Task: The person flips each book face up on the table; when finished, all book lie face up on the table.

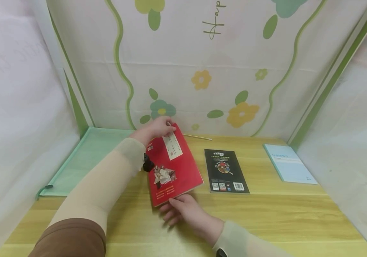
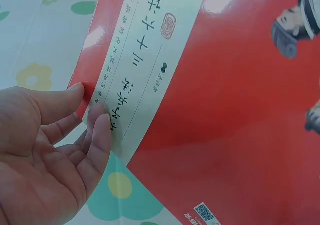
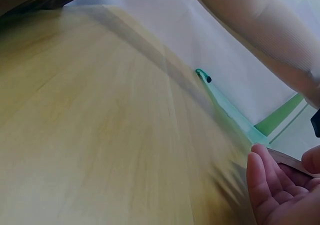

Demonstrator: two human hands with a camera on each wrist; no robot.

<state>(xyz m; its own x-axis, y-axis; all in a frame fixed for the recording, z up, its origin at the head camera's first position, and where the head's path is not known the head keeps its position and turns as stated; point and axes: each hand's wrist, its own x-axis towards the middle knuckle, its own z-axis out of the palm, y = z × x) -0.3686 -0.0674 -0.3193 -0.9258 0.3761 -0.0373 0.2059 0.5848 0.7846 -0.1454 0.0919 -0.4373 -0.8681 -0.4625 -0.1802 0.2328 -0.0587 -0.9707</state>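
Note:
A red paperback book [image 1: 186,157] with a white title strip is held tilted over the wooden table by both hands. My left hand [image 1: 159,126] grips its far edge; in the left wrist view the thumb of that hand [image 2: 55,145] lies at the cover's edge beside the title strip. At the near edge, my right hand [image 1: 191,214] pinches the book, thumb on top and fingers underneath. The right wrist view shows the right hand [image 3: 285,195] around the book's thin edge [image 3: 287,160], with the cover mostly out of sight.
A green zip pouch [image 1: 106,141] lies at the left, partly behind the left arm. Right of the red book are a black book [image 1: 226,178] and a pale blue "Gambit" book [image 1: 291,166]. A thin gold stick [image 1: 199,136] lies by the flowered back curtain [image 1: 177,78].

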